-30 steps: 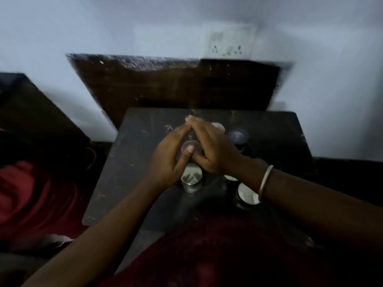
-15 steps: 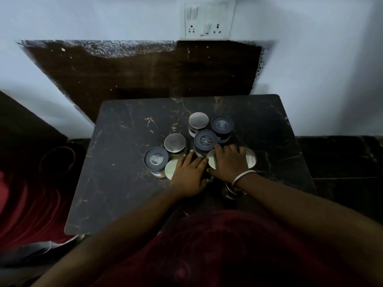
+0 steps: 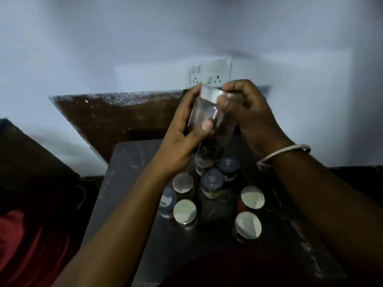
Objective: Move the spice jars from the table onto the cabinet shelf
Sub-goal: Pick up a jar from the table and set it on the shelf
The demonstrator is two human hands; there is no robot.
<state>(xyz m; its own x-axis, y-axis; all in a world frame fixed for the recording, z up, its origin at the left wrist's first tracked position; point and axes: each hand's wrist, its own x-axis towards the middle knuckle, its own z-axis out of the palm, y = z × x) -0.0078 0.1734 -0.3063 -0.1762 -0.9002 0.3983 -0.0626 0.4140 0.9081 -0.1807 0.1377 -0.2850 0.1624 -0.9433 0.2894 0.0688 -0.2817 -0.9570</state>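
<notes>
Jar, lifted over table, axis tilted, lid away from us: our left hand clasps its body, right hand pinches lid.

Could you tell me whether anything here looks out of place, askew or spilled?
Nothing looks spilled or damaged. The only thing off upright is the glass jar held in the air by the left hand and right hand, tilted with its silver lid away. The other jars stand upright on the table, lids on.
</notes>
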